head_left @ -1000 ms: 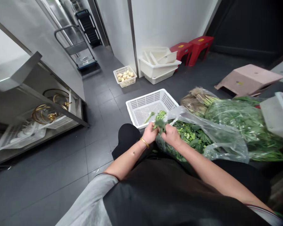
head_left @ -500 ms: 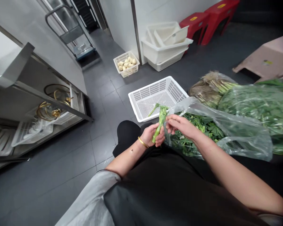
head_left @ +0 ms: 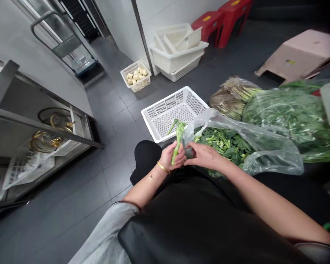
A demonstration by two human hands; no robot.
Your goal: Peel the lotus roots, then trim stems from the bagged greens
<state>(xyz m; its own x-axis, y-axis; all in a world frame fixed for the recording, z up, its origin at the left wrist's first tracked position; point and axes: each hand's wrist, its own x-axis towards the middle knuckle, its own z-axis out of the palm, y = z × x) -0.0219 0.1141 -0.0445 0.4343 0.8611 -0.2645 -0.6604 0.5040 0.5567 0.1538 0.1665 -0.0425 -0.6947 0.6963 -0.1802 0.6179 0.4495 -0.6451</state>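
My left hand, with a gold bangle at its wrist, is wrapped round a green vegetable stalk that stands upright with its leafy end up. Close to its right, my right hand has thumb and fingers apart, and nothing shows between them. A clear plastic bag of leafy greens lies open beyond the right hand. Past the stalk sits a white perforated basket, with a thin green stem at its near side.
A small basket of pale, roundish vegetables and stacked white bins stand by the wall. More bagged greens and a pink stool are at right. A metal shelf runs along the left.
The view has shifted, moving the surroundings leftward. My right hand has turned and lowered beside the left, its thumb now apart from its fingers. The left hand still holds the stalk.
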